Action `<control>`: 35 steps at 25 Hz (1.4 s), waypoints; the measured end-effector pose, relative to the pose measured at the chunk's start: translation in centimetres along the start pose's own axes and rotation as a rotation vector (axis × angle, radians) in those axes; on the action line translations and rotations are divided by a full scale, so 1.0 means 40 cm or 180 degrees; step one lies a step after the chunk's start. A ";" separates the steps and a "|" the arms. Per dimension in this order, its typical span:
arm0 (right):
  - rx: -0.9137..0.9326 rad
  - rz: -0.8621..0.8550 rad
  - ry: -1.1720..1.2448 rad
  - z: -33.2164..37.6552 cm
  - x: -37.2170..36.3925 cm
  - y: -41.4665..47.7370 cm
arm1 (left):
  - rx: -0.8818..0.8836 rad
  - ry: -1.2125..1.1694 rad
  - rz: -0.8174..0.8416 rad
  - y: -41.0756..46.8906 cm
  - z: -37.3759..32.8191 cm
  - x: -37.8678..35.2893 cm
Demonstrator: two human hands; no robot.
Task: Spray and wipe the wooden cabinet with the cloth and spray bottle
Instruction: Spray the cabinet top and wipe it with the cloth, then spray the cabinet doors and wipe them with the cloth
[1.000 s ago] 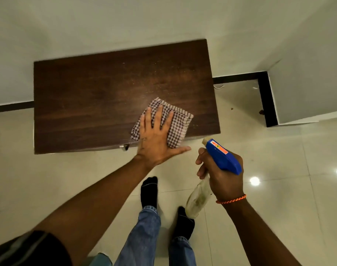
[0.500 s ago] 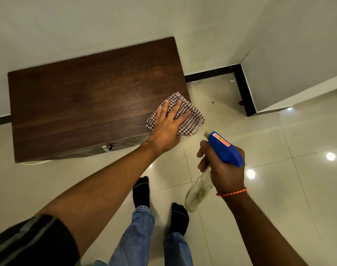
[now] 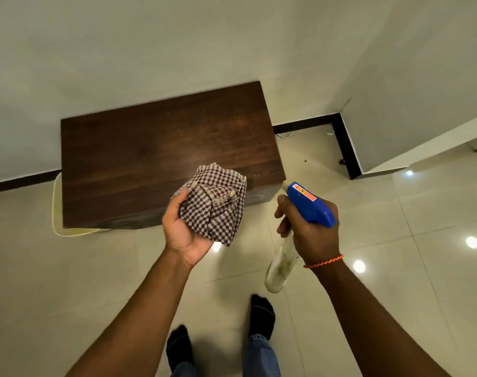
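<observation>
Shiny pale floor tiles [image 3: 395, 219], bright light spots on them. White walls [image 3: 123, 50], black strip [image 3: 346, 148] along bottom. Dark wooden cabinet [image 3: 150, 159] sits against wall, small specks on top. Left hand [image 3: 183, 229] palm up, fingers curled round bunched checked cloth [image 3: 215, 205], held in air by cabinet's front right corner. Right hand [image 3: 310, 238] just beside, fingers wrapped tight round spray bottle [image 3: 310, 204], blue head pointing toward cabinet. Black socks [image 3: 261, 314] on floor.

The person has bare arms [image 3: 139, 303], a thin orange twisted band [image 3: 323, 262] around the wrist by the right hand [image 3: 313, 236], blue jeans [image 3: 260, 356] and black socks [image 3: 178, 346] on both feet.
</observation>
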State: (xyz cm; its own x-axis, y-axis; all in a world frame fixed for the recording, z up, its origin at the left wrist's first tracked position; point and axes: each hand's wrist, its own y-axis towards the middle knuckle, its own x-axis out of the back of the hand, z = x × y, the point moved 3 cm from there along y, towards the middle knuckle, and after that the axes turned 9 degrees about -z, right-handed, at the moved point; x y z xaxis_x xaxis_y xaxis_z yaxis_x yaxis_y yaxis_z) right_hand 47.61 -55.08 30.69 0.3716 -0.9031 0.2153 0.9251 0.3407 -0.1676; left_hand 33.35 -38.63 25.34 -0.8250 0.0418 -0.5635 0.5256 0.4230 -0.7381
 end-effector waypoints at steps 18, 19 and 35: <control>0.0490 -0.0256 0.0231 -0.310 -0.194 -0.082 | -0.0615 -0.0740 0.0651 0.093 0.042 0.408; 0.0514 -0.0301 0.0316 -0.377 -0.208 -0.063 | -0.0974 -0.0711 0.0882 0.150 0.069 0.455; 0.1071 -0.1186 0.0721 -0.764 -0.160 -0.055 | -0.1391 -0.1434 0.0788 0.296 0.335 0.635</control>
State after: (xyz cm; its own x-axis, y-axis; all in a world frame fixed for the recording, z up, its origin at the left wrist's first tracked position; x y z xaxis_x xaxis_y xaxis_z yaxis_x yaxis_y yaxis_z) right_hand 40.81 -58.04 0.28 0.0223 -0.9996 -0.0175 0.9786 0.0183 0.2051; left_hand 21.38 -44.68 -2.69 -0.4741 -0.1569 -0.8664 0.4775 0.7809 -0.4028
